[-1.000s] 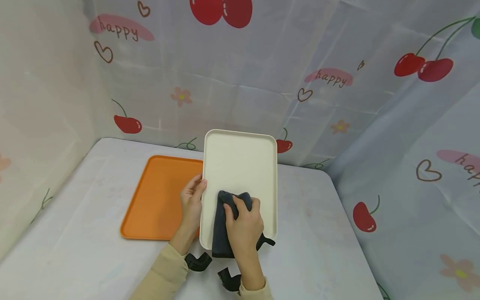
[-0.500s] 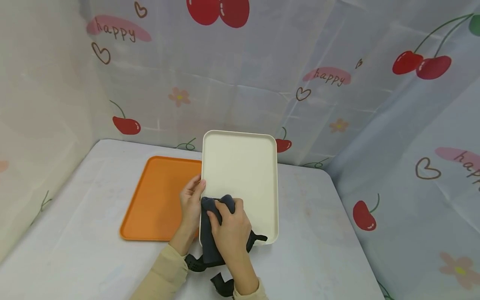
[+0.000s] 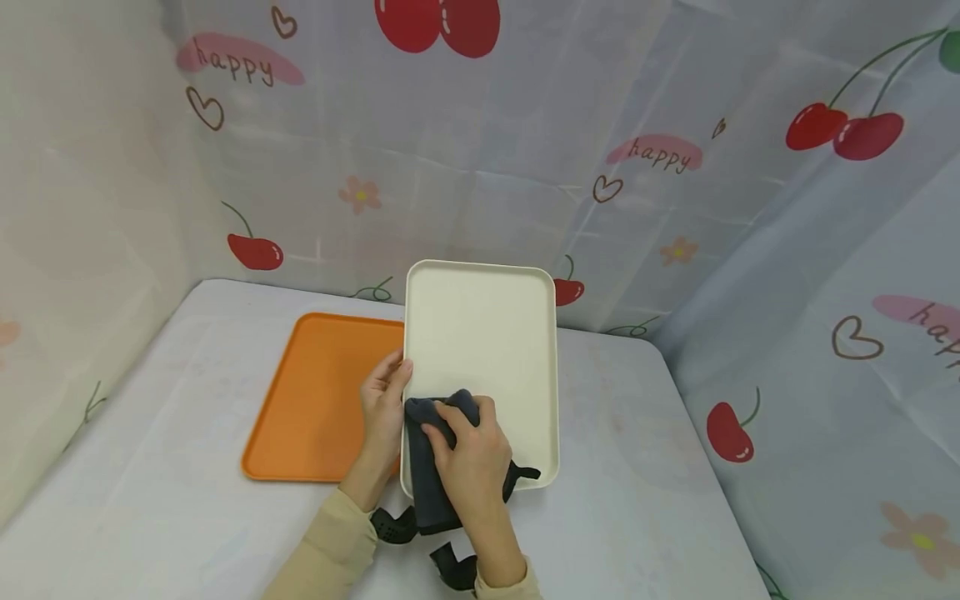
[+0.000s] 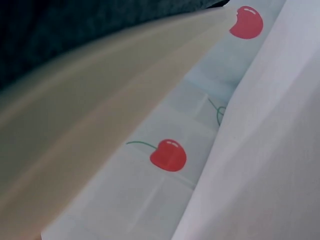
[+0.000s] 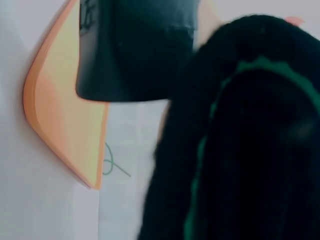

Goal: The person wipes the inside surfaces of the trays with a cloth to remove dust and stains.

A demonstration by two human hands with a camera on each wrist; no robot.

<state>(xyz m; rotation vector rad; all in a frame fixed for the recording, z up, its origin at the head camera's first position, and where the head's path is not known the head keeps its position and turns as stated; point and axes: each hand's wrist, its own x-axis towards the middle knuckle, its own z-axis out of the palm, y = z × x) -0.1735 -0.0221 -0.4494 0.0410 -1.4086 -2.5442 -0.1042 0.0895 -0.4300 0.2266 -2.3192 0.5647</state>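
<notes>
A cream rectangular tray is raised and tilted toward me. My left hand grips it by its left edge, with the thumb at the rim and the other fingers partly hidden. In my right hand is a bunched dark grey cloth, pressed against the tray's lower left part; its lower end hangs past the bottom rim. The left wrist view shows the blurred tray edge close up, with dark cloth above it. Dark cloth fills much of the right wrist view.
An orange tray lies on the white-covered table, left of and partly behind the cream one. Black wrist pieces sit by both wrists. A cherry-print curtain stands behind and at the sides.
My right hand has slid the cloth left and slightly down across the cream tray, then a little back to the right. My left hand and the trays stay nearly still.
</notes>
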